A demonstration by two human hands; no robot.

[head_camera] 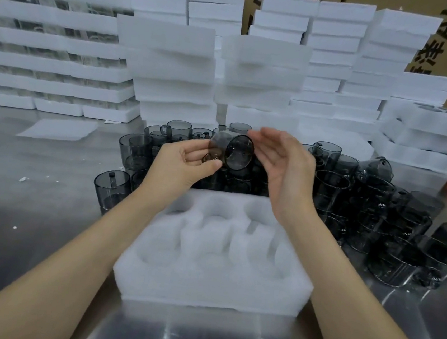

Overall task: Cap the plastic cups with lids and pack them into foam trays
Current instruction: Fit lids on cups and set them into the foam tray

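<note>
Currently: left hand (187, 162) grip pinching smoky plastic cup (231, 151) sideways above foam tray (209, 292); right hand (285, 170) grip released beside it

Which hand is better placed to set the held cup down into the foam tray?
Left, probably. The left hand grips the tilted cup above the foam tray, whose pockets look empty. The right hand is open beside the cup, holding nothing.

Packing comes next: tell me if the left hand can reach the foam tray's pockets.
Probably yes: the left hand, holding a smoky cup, hovers by the far edge of the foam tray, whose pockets look empty.
</note>
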